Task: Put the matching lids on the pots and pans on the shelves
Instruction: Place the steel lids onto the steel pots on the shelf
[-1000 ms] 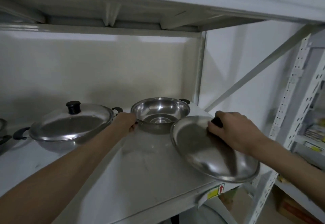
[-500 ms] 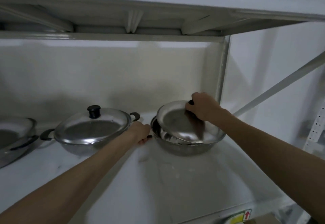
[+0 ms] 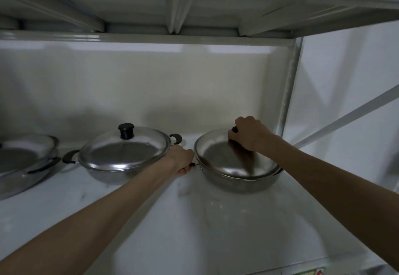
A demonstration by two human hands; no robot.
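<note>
A steel pan (image 3: 241, 185) stands on the white shelf (image 3: 216, 231) at the right. A steel lid (image 3: 228, 158) lies on top of it, roughly level. My right hand (image 3: 250, 133) grips the lid's black knob, mostly hidden under my fingers. My left hand (image 3: 181, 160) holds the pan's left side handle. To the left stands a second steel pan (image 3: 108, 173) with black side handles, covered by its own lid (image 3: 123, 147) with a black knob.
A third steel pan (image 3: 23, 162) sits at the far left, cut off by the frame edge. The shelf's upright post (image 3: 289, 89) rises right behind the right pan. Another shelf board (image 3: 194, 4) hangs overhead. A diagonal brace (image 3: 349, 115) runs at the right.
My right hand carried the lid from the shelf's front edge over the right pan and set it down level on the rim. My left hand stayed on the pan's handle.
</note>
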